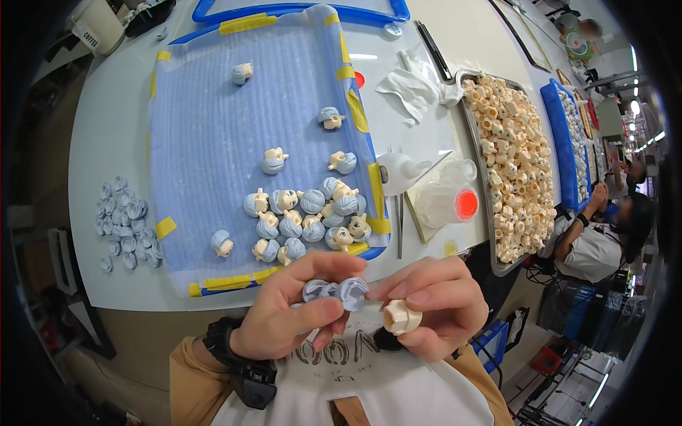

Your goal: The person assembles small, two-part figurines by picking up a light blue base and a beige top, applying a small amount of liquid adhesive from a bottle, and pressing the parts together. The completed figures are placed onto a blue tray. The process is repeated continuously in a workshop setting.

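Close to my body, my left hand (280,316) is closed on light-blue doll hair pieces (352,293), hollow shells with their insides showing. Beside it, my right hand (449,304) pinches a cream doll head piece (403,317) with an open hollow end. The head piece and the hair pieces are apart. Just beyond my hands, several doll heads (290,225) with blue hair are grouped in the near right corner of a cloth-lined blue tray (206,121). A few others lie scattered in it, one doll head (242,73) near the far side.
Loose blue hair pieces (124,220) are heaped left of the tray. To the right stand a squeeze bottle (405,170), a clear container with a red cap (465,204), crumpled tissue (415,92) and a metal tray rim (474,135) around cream head pieces. Farther right, a co-worker (597,245) sits.
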Demonstrator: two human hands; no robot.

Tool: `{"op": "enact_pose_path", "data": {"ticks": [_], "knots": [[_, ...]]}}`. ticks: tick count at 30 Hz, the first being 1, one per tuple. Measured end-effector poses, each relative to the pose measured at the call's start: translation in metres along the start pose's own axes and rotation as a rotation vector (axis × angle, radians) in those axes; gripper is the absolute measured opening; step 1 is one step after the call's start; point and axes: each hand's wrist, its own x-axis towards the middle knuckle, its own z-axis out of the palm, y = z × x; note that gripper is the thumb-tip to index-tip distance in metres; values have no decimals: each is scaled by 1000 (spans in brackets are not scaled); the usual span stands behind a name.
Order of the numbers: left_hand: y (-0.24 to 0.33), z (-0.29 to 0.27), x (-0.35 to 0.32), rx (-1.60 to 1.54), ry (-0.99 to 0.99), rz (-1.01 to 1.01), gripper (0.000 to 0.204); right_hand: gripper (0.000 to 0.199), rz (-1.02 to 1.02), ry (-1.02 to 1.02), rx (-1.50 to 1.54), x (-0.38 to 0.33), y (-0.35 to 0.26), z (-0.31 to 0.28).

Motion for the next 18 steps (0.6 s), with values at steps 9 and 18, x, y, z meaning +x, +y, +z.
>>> {"op": "enact_pose_path", "data": {"ticks": [9, 18], "knots": [[-5, -2, -5, 32, 29, 149, 36, 39, -104, -92, -345, 8, -7, 4], [-3, -2, -4, 178, 65, 194, 31, 39, -52, -171, -601, 12, -12, 8]]}}
